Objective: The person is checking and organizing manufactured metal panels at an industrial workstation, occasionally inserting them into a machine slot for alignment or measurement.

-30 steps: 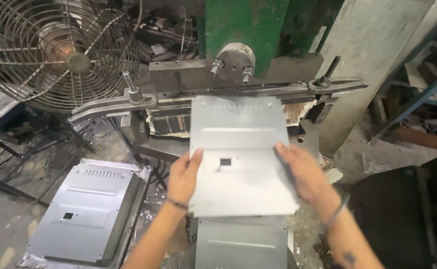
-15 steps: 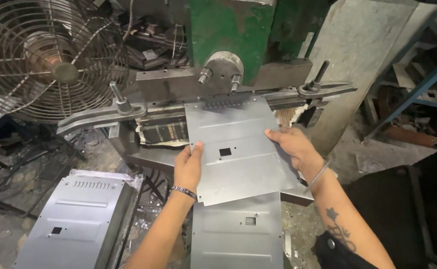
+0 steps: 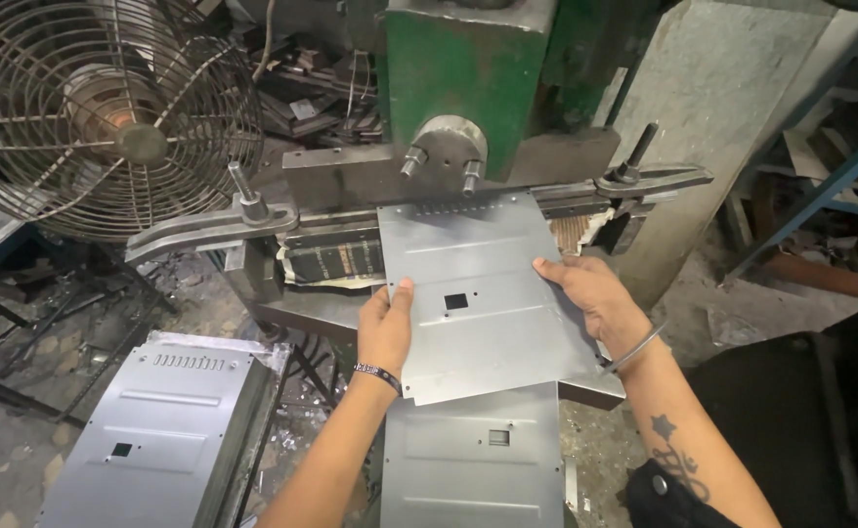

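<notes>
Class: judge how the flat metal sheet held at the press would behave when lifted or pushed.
The metal sheet looks thin yet stays flat between the left hand and right hand, so probably fairly stiff and light. Its smooth surface likely slides easily; the bare edges may be sharp.

Grey metal sheet (image 3: 488,293), green press (image 3: 468,68), rusty brown fan (image 3: 107,108).

sheet (image 3: 483,293): on the press bed, far edge under the press head (image 3: 468,83), between your hands
left hand (image 3: 387,328): on the sheet's left edge
right hand (image 3: 590,293): on its right edge
second sheet (image 3: 473,460): below and in front of the held one, nearer you
stack of sheets (image 3: 160,435): on the floor, to your left
fan (image 3: 107,108): far left, beside the press
shelf frame (image 3: 825,186): far right
</notes>
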